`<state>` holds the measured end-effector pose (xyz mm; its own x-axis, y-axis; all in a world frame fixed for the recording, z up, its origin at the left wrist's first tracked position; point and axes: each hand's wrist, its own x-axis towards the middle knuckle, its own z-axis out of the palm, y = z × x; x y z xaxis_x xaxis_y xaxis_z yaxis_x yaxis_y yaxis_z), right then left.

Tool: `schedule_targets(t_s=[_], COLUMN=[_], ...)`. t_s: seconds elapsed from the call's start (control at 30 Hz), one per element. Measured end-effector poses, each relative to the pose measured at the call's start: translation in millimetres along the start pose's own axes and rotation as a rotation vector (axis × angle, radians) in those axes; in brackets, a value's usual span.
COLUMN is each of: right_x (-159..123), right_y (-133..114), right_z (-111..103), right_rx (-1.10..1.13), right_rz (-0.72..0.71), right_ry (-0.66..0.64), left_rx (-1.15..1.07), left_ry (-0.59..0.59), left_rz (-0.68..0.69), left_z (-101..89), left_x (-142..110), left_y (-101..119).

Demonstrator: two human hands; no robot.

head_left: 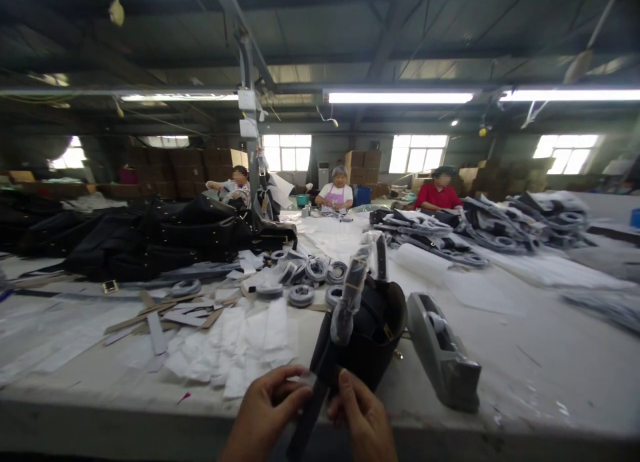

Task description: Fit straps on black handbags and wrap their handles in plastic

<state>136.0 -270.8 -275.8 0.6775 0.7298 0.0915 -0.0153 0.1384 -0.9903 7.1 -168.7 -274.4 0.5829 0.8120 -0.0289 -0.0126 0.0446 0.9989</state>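
Note:
A black handbag stands at the table's front edge, its mouth tilted to the right. Its handle is wrapped in clear plastic. From the bag a black strap hangs down between my hands and over the edge. My left hand is closed in a pinch just left of the strap, with a small translucent piece at its fingertips. On the strap's other side, my right hand pinches it between thumb and fingers, in front of the bag. A grey tape dispenser sits right of the bag.
White tissue sheets and card strips lie left. Behind are wrapped strap coils and a heap of black bags. Wrapped bundles lie back right. Several people work at the far side.

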Motion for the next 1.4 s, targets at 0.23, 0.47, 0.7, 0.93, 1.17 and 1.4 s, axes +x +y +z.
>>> schedule_targets(t_s=[0.23, 0.47, 0.7, 0.93, 1.17, 1.4], right_x=[7.4, 20.6, 23.5, 27.4, 32.0, 28.6], right_y=[-11.6, -34.6, -30.1, -33.8, -19.8, -20.4], right_z=[-3.5, 2.5, 5.9, 7.8, 11.2, 9.2], right_rx=[-0.103, -0.226, -0.272, -0.302, -0.157, -0.178], right_rz=[-0.068, -0.081, -0.075, -0.012, 0.033, -0.025], right_ry=[0.063, 0.035, 0.085, 0.026, -0.02, -0.104], left_rx=[-0.022, 0.075, 0.088, 0.251, 0.713, 1.003], left_ry=[0.01, 0.106, 0.098, 0.226, 0.313, 0.29], left_rz=[0.158, 0.239, 0.179, 0.26, 0.904, 1.058], left_z=[35.7, 33.1, 25.8, 32.3, 31.2, 28.0], left_x=[35.2, 35.2, 17.9, 13.7, 9.5, 4.1], left_y=[29.2, 24.8, 1.9, -3.1, -5.5, 3.8])
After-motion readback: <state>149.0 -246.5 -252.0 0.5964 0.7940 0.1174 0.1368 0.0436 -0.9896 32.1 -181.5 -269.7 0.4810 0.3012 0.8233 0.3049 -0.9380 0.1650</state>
